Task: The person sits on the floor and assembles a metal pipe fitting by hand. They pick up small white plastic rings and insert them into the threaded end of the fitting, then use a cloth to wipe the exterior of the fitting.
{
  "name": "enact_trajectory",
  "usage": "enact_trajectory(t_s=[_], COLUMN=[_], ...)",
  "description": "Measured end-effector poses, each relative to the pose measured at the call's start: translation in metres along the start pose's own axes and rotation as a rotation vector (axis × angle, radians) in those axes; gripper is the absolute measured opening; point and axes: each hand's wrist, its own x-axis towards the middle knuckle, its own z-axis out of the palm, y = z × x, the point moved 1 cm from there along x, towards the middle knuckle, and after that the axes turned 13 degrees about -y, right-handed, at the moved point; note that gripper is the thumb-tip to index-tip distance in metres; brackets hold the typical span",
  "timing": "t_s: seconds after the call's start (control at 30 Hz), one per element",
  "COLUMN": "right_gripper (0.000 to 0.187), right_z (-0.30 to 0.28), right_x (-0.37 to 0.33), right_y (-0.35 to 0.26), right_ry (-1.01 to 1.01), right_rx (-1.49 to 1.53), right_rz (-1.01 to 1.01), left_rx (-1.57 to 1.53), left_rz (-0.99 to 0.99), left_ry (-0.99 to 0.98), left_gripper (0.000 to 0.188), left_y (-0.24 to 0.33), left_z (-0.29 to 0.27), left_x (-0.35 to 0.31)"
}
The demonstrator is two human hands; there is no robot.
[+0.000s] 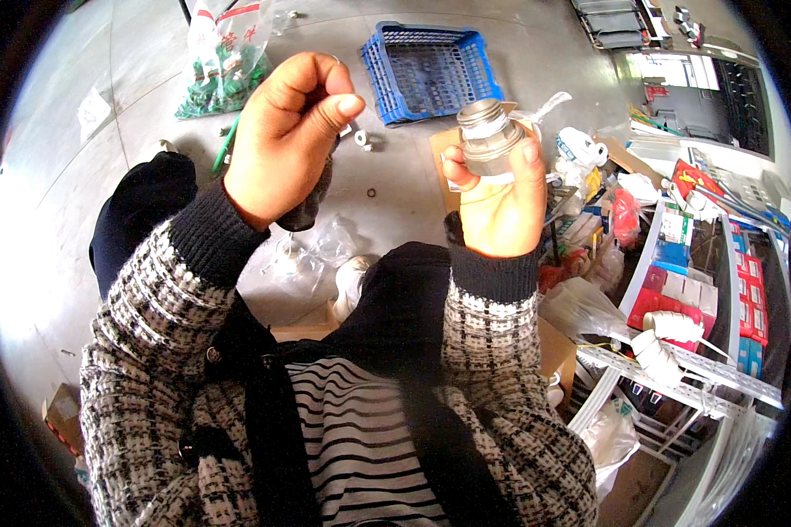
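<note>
My right hand (504, 198) is raised on the right, its fingers and thumb wrapped round a clear jar (490, 145). The jar stands about upright with its threaded neck uppermost, and no lid is on it. Level with it on the left, my left hand (294, 132) is closed, the thumb pressed toward the curled index finger. Whatever is pinched there, if anything, is too small or hidden to make out. The two hands are apart, with the floor showing between them.
A blue plastic crate (435, 75) lies on the floor ahead. Left of it is a clear bag (224, 66) of green pieces. Small white fittings (362, 138) and a dark ring (371, 192) lie nearer. On my right, white shelving (690, 373) holds boxes, beside heaped plastic bags.
</note>
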Motion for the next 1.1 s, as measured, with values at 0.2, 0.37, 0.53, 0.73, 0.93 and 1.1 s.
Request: enact_trajectory(t_s=[0.2,0.37,0.53,0.73,0.93,1.1], right_gripper=[0.031,0.043,0.043,0.059,0.064,0.065], right_z=[-0.003,0.0,0.005,0.015,0.02,0.023], right_x=[0.002,0.0,-0.003,-0.005,-0.004,-0.002], right_y=[0.0,0.006,0.009,0.014,0.02,0.019], right_ry=[-0.01,-0.025,-0.047,-0.012,-0.075,-0.098], right_rx=[0.075,-0.101,-0.304,-0.384,-0.574,-0.589], right_rz=[0.046,0.008,-0.086,-0.172,-0.234,-0.259], left_rx=[0.112,0.693,0.437,0.561,0.607,0.647], left_rz=[-0.027,0.061,-0.048,0.262,0.247,0.271], left_ry=[0.077,-0.01,-0.047,-0.186,-0.185,-0.128], left_gripper=[0.012,0.019,0.032,0.009,0.012,0.011], left_y=[0.004,0.003,0.012,0.025,0.023,0.018], left_z=[-0.005,-0.007,0.003,0.007,0.009,0.008], left_x=[0.004,0.005,0.004,0.005,0.002,0.003])
